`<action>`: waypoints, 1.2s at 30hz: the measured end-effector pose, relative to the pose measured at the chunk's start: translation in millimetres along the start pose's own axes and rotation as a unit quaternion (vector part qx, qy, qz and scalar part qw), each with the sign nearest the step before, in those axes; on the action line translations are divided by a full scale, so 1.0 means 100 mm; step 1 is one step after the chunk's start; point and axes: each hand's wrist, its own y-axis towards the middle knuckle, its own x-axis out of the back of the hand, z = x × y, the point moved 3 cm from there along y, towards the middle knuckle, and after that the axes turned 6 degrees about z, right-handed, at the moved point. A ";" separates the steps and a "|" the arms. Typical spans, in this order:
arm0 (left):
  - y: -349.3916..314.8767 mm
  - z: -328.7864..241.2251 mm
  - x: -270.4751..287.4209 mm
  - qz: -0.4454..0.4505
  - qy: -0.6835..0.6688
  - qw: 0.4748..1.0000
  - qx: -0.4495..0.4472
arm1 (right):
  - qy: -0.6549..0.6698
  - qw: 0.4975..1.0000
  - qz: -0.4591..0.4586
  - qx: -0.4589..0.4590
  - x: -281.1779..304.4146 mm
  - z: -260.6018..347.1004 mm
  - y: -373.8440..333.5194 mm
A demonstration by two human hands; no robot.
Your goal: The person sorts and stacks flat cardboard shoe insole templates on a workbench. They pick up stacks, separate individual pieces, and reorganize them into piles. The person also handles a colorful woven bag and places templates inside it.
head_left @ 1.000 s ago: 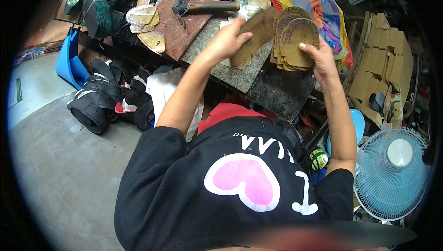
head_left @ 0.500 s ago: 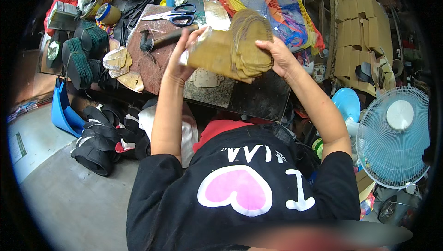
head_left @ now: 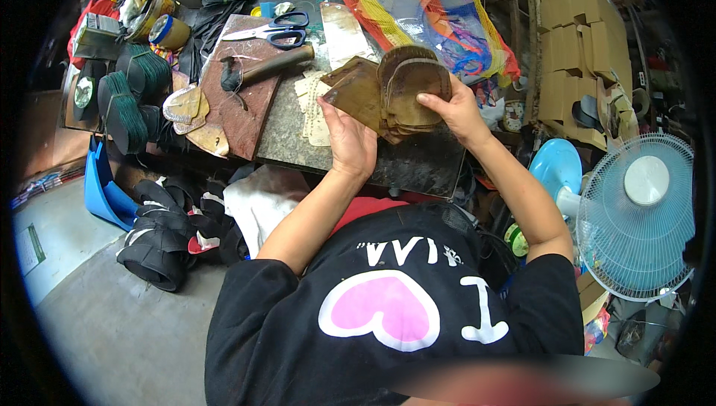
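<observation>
Dark bundles (head_left: 123,111) tied with green cord sit at far left, followed by a reddish board (head_left: 246,119) with a hammer (head_left: 276,66) and blue-handled scissors (head_left: 277,31) across it. Pale flat pieces (head_left: 317,126) lie on the desk (head_left: 418,169). The left hand (head_left: 353,141), palm showing, has one fingertip at the near-left corner of a stack of brown pieces (head_left: 406,89); its other fingers are partly hidden, so whether this grip presses cannot be told. The stack is held above the desk between both hands, angular ends fanned leftward. At its rounded right end, the grip of the right hand (head_left: 459,111) pinches it, thumb on top. A colorful mesh bag (head_left: 436,22) lies behind; farther right stands a fan (head_left: 645,216).
</observation>
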 end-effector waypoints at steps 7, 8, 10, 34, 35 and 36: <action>0.16 0.39 0.02 0.094 0.270 0.958 -0.031 | -0.231 0.969 0.028 0.083 0.12 -0.29 -0.25; 0.14 0.49 0.00 0.112 0.273 0.955 -0.041 | -0.238 0.967 0.016 0.086 0.11 -0.34 -0.30; 0.14 0.60 0.00 0.150 0.308 0.939 -0.035 | -0.290 0.956 0.000 0.046 0.13 -0.41 -0.36; 0.76 0.57 -0.83 0.371 0.788 0.480 -0.101 | 0.095 0.978 -0.121 -0.141 1.20 -0.03 -0.72; 0.76 0.51 -0.89 0.352 0.761 0.521 -0.162 | 0.096 0.980 -0.092 -0.151 1.19 -0.02 -0.71; 0.78 0.44 -0.94 0.330 0.741 0.551 -0.195 | 0.100 0.979 -0.068 -0.165 1.18 0.00 -0.68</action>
